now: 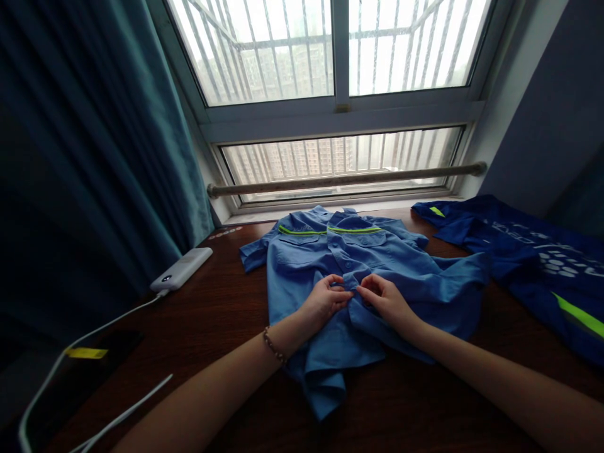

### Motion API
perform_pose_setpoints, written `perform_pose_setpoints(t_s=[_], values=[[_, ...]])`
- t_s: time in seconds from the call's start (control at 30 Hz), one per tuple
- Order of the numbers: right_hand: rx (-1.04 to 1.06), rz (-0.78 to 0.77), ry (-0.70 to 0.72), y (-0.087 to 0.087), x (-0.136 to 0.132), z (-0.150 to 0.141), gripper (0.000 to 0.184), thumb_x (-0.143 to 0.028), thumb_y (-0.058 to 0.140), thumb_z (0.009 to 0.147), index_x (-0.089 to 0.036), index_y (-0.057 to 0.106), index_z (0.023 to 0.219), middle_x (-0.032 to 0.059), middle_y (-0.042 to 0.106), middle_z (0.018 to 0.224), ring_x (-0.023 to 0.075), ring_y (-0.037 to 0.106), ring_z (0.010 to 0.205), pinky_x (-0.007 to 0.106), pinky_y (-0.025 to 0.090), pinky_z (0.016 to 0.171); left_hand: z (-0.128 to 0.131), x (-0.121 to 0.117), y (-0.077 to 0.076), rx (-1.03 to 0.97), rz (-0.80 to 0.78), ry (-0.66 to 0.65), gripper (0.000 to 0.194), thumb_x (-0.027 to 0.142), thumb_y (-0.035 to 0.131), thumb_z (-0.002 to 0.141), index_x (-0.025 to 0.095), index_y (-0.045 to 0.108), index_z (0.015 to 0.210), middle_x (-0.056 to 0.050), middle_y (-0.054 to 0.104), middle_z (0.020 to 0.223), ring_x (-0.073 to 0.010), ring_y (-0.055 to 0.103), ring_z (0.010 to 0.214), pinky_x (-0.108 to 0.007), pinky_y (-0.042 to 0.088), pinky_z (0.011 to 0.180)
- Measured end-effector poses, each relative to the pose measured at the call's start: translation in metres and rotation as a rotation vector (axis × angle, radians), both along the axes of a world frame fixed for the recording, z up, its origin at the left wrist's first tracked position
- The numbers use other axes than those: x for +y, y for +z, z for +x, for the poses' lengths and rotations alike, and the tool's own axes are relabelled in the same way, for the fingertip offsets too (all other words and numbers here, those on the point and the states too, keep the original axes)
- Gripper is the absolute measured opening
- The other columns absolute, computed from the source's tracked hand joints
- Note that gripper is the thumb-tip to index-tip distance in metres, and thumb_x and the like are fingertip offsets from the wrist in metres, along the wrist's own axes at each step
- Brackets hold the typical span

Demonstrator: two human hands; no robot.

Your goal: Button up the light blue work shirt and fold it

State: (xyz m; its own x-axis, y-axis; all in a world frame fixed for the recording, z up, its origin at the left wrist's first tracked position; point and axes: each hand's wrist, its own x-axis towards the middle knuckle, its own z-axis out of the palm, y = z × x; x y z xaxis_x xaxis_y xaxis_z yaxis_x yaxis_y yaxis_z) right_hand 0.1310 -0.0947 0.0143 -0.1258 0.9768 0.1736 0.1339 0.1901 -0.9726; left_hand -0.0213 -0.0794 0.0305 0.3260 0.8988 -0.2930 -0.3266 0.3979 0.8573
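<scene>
A light blue work shirt (306, 261) with yellow-green stripes across the chest lies spread face up on a dark wooden table (226, 314). My left hand (325, 299) pinches the left edge of its front placket at mid-chest, fingers closed on the cloth. My right hand (384, 299) pinches the facing edge just to the right, fingers curled on the fabric. The two hands almost touch. A beaded bracelet (274, 346) sits on my left wrist.
A darker blue garment (528, 258) with white print and a yellow-green stripe lies at the right. A white power bank (182, 268) with a white cable (94, 330) rests at the left, near a dark phone (117, 346). Teal curtain (94, 157) left, barred window (335, 82) behind.
</scene>
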Motion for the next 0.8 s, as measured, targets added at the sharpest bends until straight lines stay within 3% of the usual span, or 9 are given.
perform_pose_setpoints(t_s=[0.3,0.67,0.8], values=[[-0.031,-0.004,0.003,0.0014,-0.0003,-0.0002,0.027,-0.044,0.056,0.073,-0.017,0.05,0.075,-0.0019,0.051,0.061,0.0118,0.05,0.055,0.024,0.041,0.052,-0.0012,-0.0016,-0.0054,0.051,0.199,0.006,0.047,0.016,0.075,0.05,0.016,0.042,0.083,0.001,0.061,0.064,-0.0118,0.057,0.052,-0.022,0.043,0.052],[0.062,-0.184,0.059,0.0073,0.0009,-0.0007,0.029,-0.044,0.06,0.066,-0.017,0.048,0.068,-0.0049,0.048,0.051,0.0089,0.045,0.044,0.022,0.035,0.045,-0.0026,-0.0019,-0.0032,0.139,0.402,-0.043,0.041,0.017,0.073,0.056,0.017,0.042,0.082,0.004,0.056,0.063,-0.0106,0.057,0.06,-0.02,0.042,0.057],[0.008,-0.147,0.06,0.005,0.0009,-0.0004,0.026,-0.041,0.057,0.069,-0.017,0.049,0.068,-0.0045,0.048,0.05,0.009,0.044,0.043,0.021,0.034,0.042,-0.0034,-0.0019,-0.003,0.172,0.424,-0.045,0.041,0.02,0.072,0.056,0.018,0.042,0.084,0.006,0.053,0.061,-0.0093,0.055,0.056,-0.019,0.038,0.053]])
